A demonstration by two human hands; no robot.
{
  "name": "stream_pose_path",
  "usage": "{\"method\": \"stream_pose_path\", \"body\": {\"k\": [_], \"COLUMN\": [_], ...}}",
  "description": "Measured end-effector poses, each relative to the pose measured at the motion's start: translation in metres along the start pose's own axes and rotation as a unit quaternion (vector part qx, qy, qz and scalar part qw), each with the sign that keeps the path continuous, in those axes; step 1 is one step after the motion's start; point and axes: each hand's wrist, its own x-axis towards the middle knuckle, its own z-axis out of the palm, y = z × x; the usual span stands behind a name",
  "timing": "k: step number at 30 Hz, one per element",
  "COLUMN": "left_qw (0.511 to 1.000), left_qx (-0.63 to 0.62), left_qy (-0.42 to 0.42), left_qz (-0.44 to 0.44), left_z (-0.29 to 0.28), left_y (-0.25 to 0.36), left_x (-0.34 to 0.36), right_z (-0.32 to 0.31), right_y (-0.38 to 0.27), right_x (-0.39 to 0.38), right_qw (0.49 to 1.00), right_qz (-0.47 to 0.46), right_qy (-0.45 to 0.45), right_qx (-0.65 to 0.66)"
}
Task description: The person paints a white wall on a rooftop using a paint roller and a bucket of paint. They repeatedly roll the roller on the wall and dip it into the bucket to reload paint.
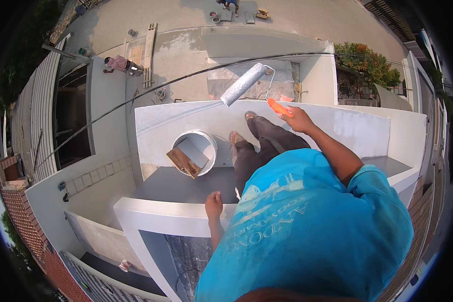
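Observation:
My right hand (pixel 294 118) is closed on the orange handle (pixel 279 108) of a paint roller, whose white sleeve (pixel 242 84) is raised at the upper middle. My left hand (pixel 214 204) is loosely curled with nothing visible in it, beside a white ledge (pixel 161 209) low in the middle. A white bucket (pixel 209 156), with a stained wooden board (pixel 183 161) inside, stands left of my feet. My sandalled feet (pixel 235 138) are on a pale surface (pixel 337 131) above a grey band (pixel 156 183).
A black cable (pixel 176 79) crosses the view above the roller. Far below, two people (pixel 118 64) (pixel 229 6) are among planks (pixel 149 55), buckets and boards. A leafy bush (pixel 367 65) is at right. Walls drop away at left, with a small container (pixel 125 265) lower down.

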Motion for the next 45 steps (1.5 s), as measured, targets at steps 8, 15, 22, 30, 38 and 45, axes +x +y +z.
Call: {"method": "stream_pose_path", "body": {"k": [8,15,22,30,38,45], "left_qw": [0.971,0.918,0.869,0.752,0.63,0.698], "left_qx": [0.171,0.25,0.333,0.373,0.46,0.374], "left_qy": [-0.075,-0.155,-0.206,-0.312,-0.354,-0.475], "left_qz": [0.15,0.264,0.301,0.444,0.515,0.384], "left_z": [-0.051,-0.015,0.064,0.143,0.229,0.305], "left_y": [0.096,0.209,0.324,0.435,0.493,0.482], "left_x": [0.115,0.143,0.155,0.126,0.147,0.164], "right_z": [0.014,0.033,0.052,0.045,0.008,-0.019], "right_y": [0.119,0.206,0.288,0.366,0.426,0.477], "right_x": [-0.067,-0.115,-0.143,-0.12,-0.1,-0.081], "right_qw": [0.873,0.719,0.577,0.452,0.323,0.269], "right_qz": [0.146,0.231,0.27,0.308,0.282,0.249], "right_qy": [0.145,0.252,0.328,0.386,0.423,0.439], "right_qx": [0.442,0.606,0.697,0.743,0.798,0.82]}}
